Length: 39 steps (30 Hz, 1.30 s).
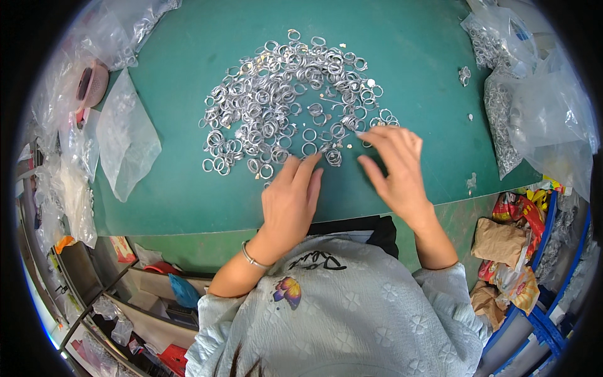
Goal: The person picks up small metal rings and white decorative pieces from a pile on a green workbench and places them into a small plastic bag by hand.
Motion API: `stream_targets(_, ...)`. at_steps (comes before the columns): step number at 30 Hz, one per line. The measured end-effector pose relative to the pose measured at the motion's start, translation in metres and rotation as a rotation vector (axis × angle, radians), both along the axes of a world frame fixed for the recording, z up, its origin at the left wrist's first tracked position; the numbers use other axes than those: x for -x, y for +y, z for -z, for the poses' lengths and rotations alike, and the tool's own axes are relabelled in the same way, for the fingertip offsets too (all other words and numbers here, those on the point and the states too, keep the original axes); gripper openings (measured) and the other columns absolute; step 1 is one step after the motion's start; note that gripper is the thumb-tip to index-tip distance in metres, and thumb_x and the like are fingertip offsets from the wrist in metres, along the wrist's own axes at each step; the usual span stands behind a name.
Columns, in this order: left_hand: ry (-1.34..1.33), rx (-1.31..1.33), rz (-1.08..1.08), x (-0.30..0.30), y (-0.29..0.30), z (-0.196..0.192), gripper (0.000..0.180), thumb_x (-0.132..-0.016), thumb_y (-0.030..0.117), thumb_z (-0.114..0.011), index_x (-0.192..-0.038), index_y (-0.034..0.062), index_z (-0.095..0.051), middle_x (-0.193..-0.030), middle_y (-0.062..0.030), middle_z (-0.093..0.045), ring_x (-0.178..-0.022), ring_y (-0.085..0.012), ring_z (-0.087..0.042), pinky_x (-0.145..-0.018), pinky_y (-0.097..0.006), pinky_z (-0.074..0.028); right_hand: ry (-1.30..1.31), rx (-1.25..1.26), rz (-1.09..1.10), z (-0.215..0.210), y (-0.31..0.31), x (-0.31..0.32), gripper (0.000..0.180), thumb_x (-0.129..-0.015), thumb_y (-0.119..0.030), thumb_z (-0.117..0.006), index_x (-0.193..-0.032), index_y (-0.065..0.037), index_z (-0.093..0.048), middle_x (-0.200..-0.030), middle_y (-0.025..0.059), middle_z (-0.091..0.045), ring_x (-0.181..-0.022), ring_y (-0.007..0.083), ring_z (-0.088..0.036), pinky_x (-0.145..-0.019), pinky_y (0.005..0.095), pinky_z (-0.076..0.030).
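Note:
A large heap of silver-coloured metal rings is spread over the green tabletop in a rough arch, with loose rings along its near edge. My left hand reaches the near side of the heap, fingers stretched toward a few rings; nothing shows in its grasp. To its right, my right hand hovers at the heap's right edge, thumb apart from the fingers. Its fingertips are close to several rings and partly hide them. Small pale bits lie scattered among the rings.
A flat clear plastic bag lies left of the heap, near a pink basket-like container. Bags filled with metal pieces stand at the right edge, beside a small ring cluster. Below the table are shelves and a brown paper bag.

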<state>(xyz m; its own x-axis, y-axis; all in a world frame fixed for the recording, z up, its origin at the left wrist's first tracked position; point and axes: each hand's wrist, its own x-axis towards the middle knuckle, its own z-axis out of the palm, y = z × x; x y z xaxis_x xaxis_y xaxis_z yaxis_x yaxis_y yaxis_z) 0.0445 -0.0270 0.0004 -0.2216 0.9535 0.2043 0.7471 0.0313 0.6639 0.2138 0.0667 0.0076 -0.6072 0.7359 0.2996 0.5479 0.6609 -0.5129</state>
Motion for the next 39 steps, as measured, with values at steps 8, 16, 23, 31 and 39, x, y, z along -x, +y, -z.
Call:
stream_targets(8, 0.035, -0.009, 0.039, 0.009, 0.014, 0.003, 0.015, -0.079, 0.002, -0.069, -0.093, 0.0044, -0.063, -0.084, -0.0068, -0.057, -0.057, -0.0209, -0.056, -0.05, -0.033, -0.044, 0.073, -0.058, 0.169, 0.001, 0.012, -0.021, 0.02, -0.073, -0.002, -0.071, -0.092, -0.008, -0.066, -0.092, 0.0045, -0.063, -0.091, 0.0225, -0.057, -0.083, 0.0344, -0.035)
stream_targets(16, -0.065, 0.002, -0.024, 0.016, 0.009, -0.003, 0.015, -0.079, -0.002, -0.066, -0.091, 0.0043, -0.061, -0.095, -0.0053, -0.058, -0.057, -0.0212, -0.055, -0.052, -0.032, -0.045, -0.103, -0.038, 0.079, 0.004, 0.006, -0.022, 0.028, -0.072, -0.008, -0.073, -0.098, -0.008, -0.065, -0.108, 0.0045, -0.058, -0.105, 0.0243, -0.051, -0.088, 0.04, -0.033)
stream_targets(23, -0.056, -0.046, 0.013, 0.008, -0.002, 0.002, 0.018, -0.078, -0.006, -0.068, -0.092, 0.0026, -0.06, -0.1, -0.0055, -0.059, -0.056, -0.0126, -0.05, -0.049, -0.025, -0.041, 0.066, -0.131, 0.082, 0.014, 0.008, -0.018, 0.019, -0.071, -0.008, -0.075, -0.088, -0.007, -0.067, -0.093, 0.0028, -0.062, -0.093, 0.0229, -0.056, -0.083, 0.0377, -0.033)
stream_targets(31, -1.848, 0.682, 0.066, 0.002, -0.015, -0.014, 0.035, -0.099, 0.035, -0.049, -0.102, 0.001, -0.058, -0.084, -0.0044, -0.057, -0.058, -0.0078, -0.042, -0.042, -0.023, -0.028, 0.302, 0.349, -0.328, -0.008, -0.015, 0.004, 0.017, -0.072, -0.009, -0.075, -0.087, -0.006, -0.068, -0.087, 0.0048, -0.063, -0.088, 0.0239, -0.057, -0.081, 0.0353, -0.039)
stream_targets(39, -1.541, 0.646, 0.055, 0.002, -0.035, -0.011, 0.026, -0.101, 0.018, -0.045, -0.103, -0.0006, -0.062, -0.061, -0.004, -0.053, -0.045, -0.0047, -0.035, -0.042, -0.019, -0.027, 0.038, 0.008, -0.231, 0.006, -0.009, 0.044, 0.025, -0.072, -0.009, -0.072, -0.095, -0.007, -0.065, -0.109, 0.0061, -0.058, -0.106, 0.0254, -0.052, -0.088, 0.0404, -0.036)
